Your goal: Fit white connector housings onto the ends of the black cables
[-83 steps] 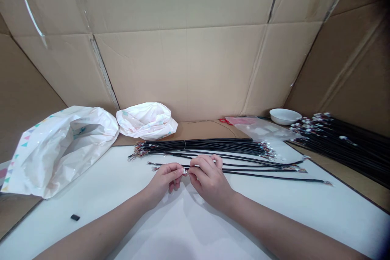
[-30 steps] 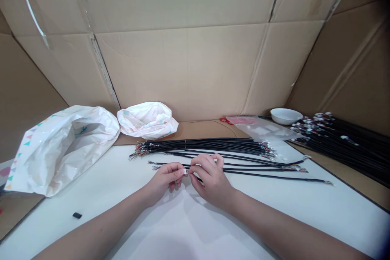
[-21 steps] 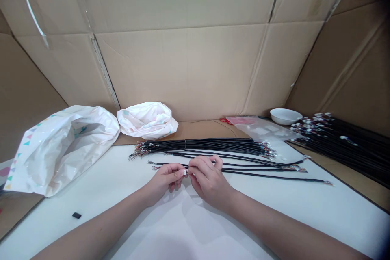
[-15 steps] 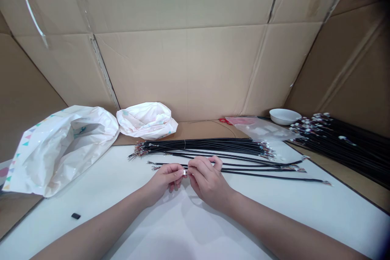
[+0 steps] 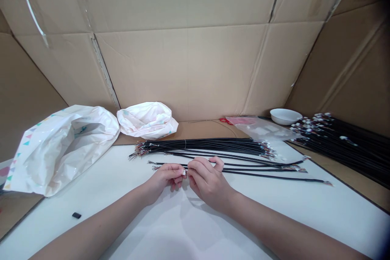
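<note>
Between the thumb and fingers of my left hand (image 5: 171,174) is a small white connector housing (image 5: 184,172). My right hand (image 5: 207,176) is pinched close against its right side, with the fingertips curled over the end of a cable; the wire ends there are mostly hidden. From behind my right hand a black cable (image 5: 274,176) runs off to the right across the white table, ending in bare coloured wires. Several loose black cables (image 5: 250,165) lie just beyond my hands, and past them rests a tied bundle of black cables (image 5: 201,144).
Two white plastic bags (image 5: 70,146) sit at the left and back. A small black piece (image 5: 76,215) lies near my left forearm. At the back right are a white bowl (image 5: 285,116), a clear plastic bag (image 5: 263,128) and a pile of cables with white connectors (image 5: 350,142). Cardboard walls surround the table.
The white connector has turned slightly between my left fingertips. Both hands stay in nearly the same place.
</note>
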A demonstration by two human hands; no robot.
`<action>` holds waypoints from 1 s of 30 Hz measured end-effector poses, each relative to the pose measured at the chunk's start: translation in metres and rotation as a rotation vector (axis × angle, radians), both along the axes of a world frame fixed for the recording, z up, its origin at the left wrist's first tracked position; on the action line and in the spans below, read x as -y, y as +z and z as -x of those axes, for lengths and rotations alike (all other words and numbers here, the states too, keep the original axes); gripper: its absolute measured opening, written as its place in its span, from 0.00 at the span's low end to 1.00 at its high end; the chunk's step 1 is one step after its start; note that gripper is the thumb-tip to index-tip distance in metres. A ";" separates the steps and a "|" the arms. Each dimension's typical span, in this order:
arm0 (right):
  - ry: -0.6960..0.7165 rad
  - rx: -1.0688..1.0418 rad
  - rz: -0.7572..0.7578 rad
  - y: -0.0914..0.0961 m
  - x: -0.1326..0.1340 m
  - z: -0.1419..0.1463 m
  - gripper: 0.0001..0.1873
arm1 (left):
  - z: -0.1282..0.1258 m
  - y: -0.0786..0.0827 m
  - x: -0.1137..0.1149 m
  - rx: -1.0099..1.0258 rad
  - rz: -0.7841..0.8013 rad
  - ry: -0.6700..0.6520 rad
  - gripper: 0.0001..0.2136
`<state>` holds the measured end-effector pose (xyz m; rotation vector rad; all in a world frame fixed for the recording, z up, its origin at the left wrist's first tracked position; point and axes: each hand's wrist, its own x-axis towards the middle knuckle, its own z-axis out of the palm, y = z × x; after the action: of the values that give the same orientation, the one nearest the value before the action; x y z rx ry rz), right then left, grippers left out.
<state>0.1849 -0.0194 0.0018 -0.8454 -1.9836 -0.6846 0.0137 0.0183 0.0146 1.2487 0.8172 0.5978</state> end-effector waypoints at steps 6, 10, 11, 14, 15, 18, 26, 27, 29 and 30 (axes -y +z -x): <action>-0.001 0.025 0.001 -0.002 0.001 -0.002 0.08 | 0.000 0.002 0.000 0.007 0.026 -0.021 0.16; -0.004 0.034 -0.003 -0.005 0.001 -0.003 0.08 | 0.000 0.002 -0.001 0.012 0.039 -0.033 0.16; -0.006 0.031 -0.003 -0.006 0.000 -0.003 0.08 | 0.000 0.001 -0.001 0.014 0.040 -0.037 0.16; -0.006 0.006 0.004 -0.006 0.000 -0.001 0.08 | 0.000 0.000 -0.002 0.018 0.035 -0.045 0.17; -0.007 -0.012 0.008 -0.006 0.000 0.000 0.08 | 0.000 0.000 -0.002 0.020 0.030 -0.046 0.17; -0.006 -0.086 0.050 -0.004 -0.001 0.002 0.08 | 0.000 -0.003 -0.003 0.026 0.010 -0.036 0.17; 0.045 -0.198 0.330 0.001 0.005 0.001 0.06 | 0.001 -0.010 -0.003 0.017 -0.068 -0.028 0.18; 0.047 -0.204 0.356 0.001 0.006 0.001 0.06 | 0.001 -0.011 -0.003 0.014 -0.073 -0.029 0.18; 0.043 -0.218 0.403 0.000 0.007 0.002 0.06 | 0.001 -0.011 -0.003 0.007 -0.083 -0.031 0.18; 0.039 -0.225 0.424 -0.001 0.007 0.002 0.06 | 0.001 -0.011 -0.003 0.004 -0.087 -0.031 0.18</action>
<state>0.1829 -0.0268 0.0007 -1.0773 -1.9587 -0.1330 0.0126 0.0214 0.0034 1.3369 0.7744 0.6162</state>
